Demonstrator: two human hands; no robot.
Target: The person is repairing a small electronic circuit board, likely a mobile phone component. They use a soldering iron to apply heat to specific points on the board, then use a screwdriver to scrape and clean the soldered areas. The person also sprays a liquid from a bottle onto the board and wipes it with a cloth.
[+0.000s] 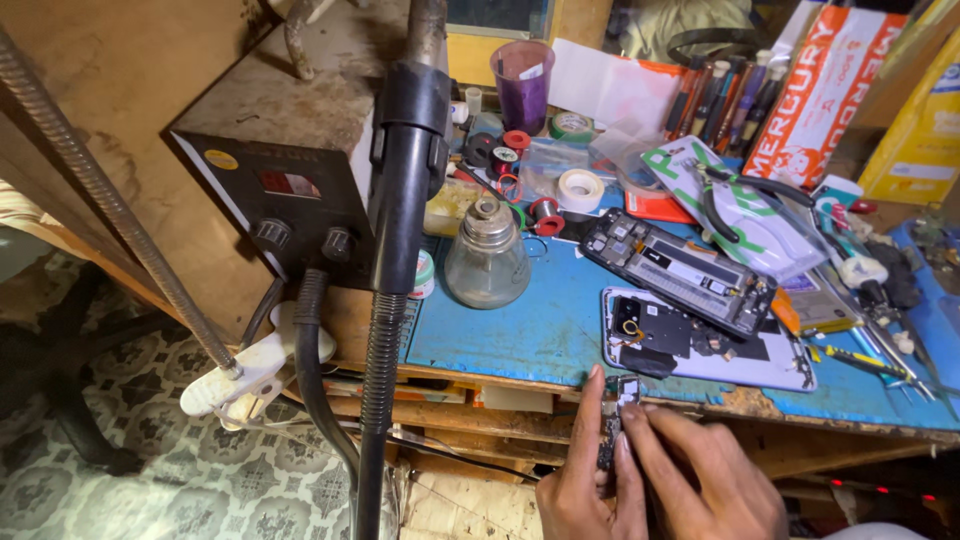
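Note:
My left hand [590,480] and my right hand [700,470] meet below the front edge of the workbench and together pinch a small dark circuit board [615,420] held upright between the fingertips. Just above them on the blue mat [520,320] lie an opened phone frame with exposed electronics [680,270] and a white phone back shell with black parts on it [700,345].
A black hot-air station [285,210] with its handle and hose [405,170] stands at the left. A glass bottle [487,260], tape rolls [580,188], a purple cup [522,85], pliers [730,195], tweezers and screwdrivers [860,360] crowd the bench. A white clamp [245,375] grips the edge.

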